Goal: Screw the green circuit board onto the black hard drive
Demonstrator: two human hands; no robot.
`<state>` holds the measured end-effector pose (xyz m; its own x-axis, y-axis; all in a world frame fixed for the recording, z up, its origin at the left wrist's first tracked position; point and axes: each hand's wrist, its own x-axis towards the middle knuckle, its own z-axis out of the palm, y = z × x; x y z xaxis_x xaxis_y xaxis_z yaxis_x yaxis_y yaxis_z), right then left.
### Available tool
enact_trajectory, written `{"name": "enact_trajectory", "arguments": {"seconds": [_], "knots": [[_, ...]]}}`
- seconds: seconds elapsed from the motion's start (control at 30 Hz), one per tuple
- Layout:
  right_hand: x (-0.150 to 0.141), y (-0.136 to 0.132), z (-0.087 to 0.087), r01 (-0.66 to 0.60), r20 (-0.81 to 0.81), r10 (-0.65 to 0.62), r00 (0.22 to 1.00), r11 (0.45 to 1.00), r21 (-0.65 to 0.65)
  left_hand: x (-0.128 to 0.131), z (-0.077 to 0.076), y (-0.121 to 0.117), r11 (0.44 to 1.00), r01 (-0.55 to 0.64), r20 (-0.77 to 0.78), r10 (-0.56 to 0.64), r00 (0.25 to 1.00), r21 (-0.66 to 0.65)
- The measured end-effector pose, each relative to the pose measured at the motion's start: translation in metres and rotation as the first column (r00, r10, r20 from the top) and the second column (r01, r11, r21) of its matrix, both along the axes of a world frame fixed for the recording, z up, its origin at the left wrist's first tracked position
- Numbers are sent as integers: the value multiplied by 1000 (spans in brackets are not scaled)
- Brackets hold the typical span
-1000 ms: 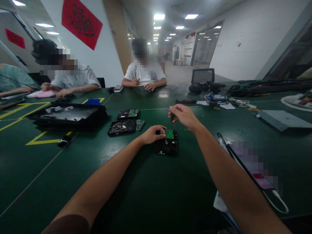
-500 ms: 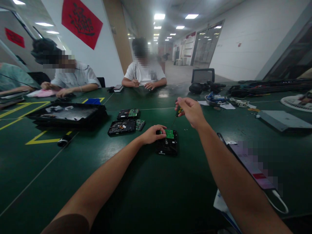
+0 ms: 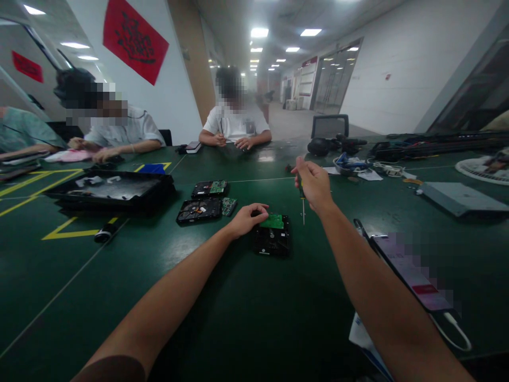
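Note:
A black hard drive [image 3: 272, 243] with a green circuit board [image 3: 273, 221] along its far side lies flat on the table in front of me. My left hand [image 3: 249, 218] is closed at the drive's far left corner, thumb and fingers curled round its edge. Up and to the right, my right hand [image 3: 313, 183] grips a screwdriver [image 3: 304, 209], its thin shaft pointing down beside the drive. The tip hangs over the table near tiny specks that look like screws. Most of the handle is hidden in my fingers.
Left of the drive lie two more hard drives [image 3: 199, 210] and a loose circuit board [image 3: 229, 207]. Farther left stands a black tray [image 3: 115, 185]. On the right are a phone [image 3: 411, 270] with a white cable and a grey metal box [image 3: 463, 197]. Several people sit across the table.
My right hand has moved the screwdriver rightward, off the drive, and its shaft now points nearly straight down. My left hand has drawn back slightly from the green board, staying at the drive's corner.

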<state>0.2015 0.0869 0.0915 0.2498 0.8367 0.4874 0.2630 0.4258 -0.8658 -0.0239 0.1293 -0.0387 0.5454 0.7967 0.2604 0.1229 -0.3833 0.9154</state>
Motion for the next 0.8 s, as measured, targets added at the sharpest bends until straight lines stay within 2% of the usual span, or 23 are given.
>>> {"name": "enact_trajectory", "arguments": {"seconds": [0.1,0.2,0.37,0.57,0.63,0.7,0.73,0.8], "knots": [[-2,4,3,14,-14,-13,1000,1000,6,3,-5,2,990,-96,99,106,989,-99],[-1,15,4,34,-51,-32,998,999,26,4,-7,3,977,-171,112,185,976,-126],[8,45,-2,72,-207,-79,975,997,-40,4,-7,3,975,-182,107,196,975,-131],[27,65,-3,116,-321,-178,930,972,-203,4,-6,2,971,-196,71,206,976,-134],[31,65,-2,90,-302,-173,938,959,-268,4,-5,2,972,-197,64,206,977,-126],[31,60,-6,35,-212,-120,970,930,-366,4,-6,2,974,-193,70,202,977,-119],[30,55,-10,3,-122,-63,990,899,-438,4,-6,2,975,-193,72,202,977,-114],[27,43,-23,-23,-54,-5,999,865,-502,5,-7,2,974,-206,71,213,974,-95]]}}
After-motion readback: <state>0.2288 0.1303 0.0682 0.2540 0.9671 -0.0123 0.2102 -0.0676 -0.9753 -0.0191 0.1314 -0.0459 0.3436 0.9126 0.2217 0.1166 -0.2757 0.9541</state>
